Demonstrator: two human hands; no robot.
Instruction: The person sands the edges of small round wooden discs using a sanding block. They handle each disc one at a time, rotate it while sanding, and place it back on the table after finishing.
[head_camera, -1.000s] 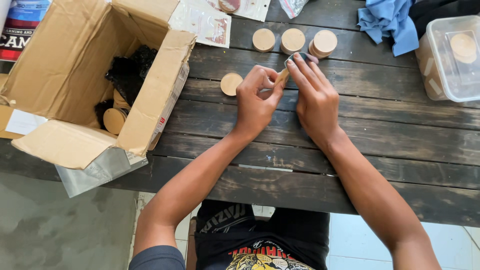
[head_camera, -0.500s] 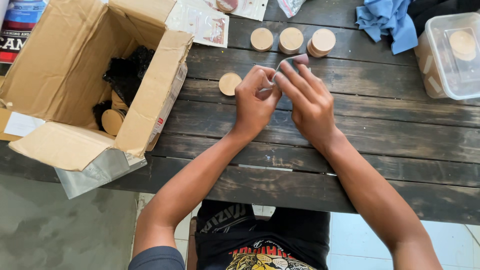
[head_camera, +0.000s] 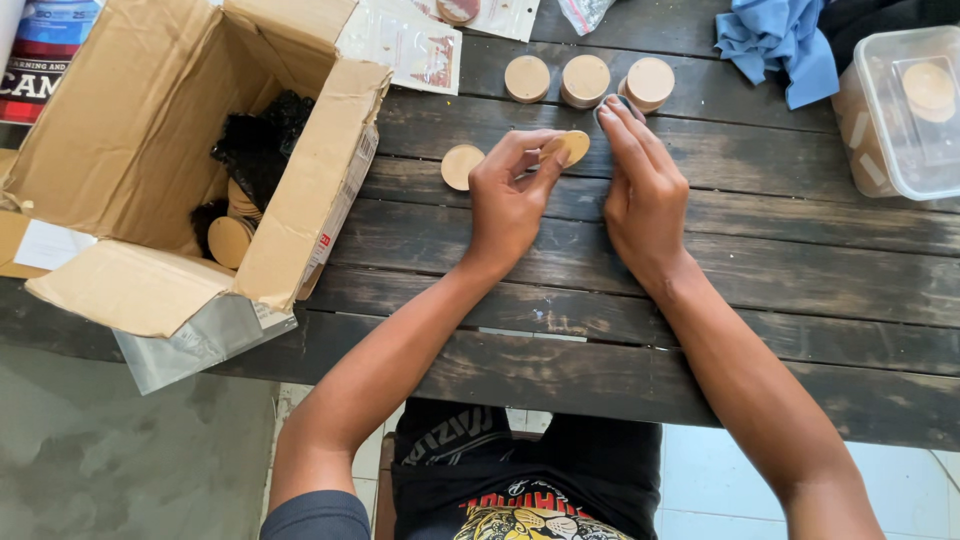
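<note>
Wood: a dark plank tabletop (head_camera: 760, 270) is carrying everything.
Left hand (head_camera: 508, 205): its fingers are pinching a small round wooden disc (head_camera: 572, 147), held just above the planks toward the far edge.
Right hand (head_camera: 645, 195): its fingers are pressing together on a small grey scrap (head_camera: 607, 101), just beside the disc.
Far edge: three stacks of wooden discs (head_camera: 586, 80) are standing in a row.
Left side: an open cardboard box (head_camera: 150, 150) is sitting near the left edge.
</note>
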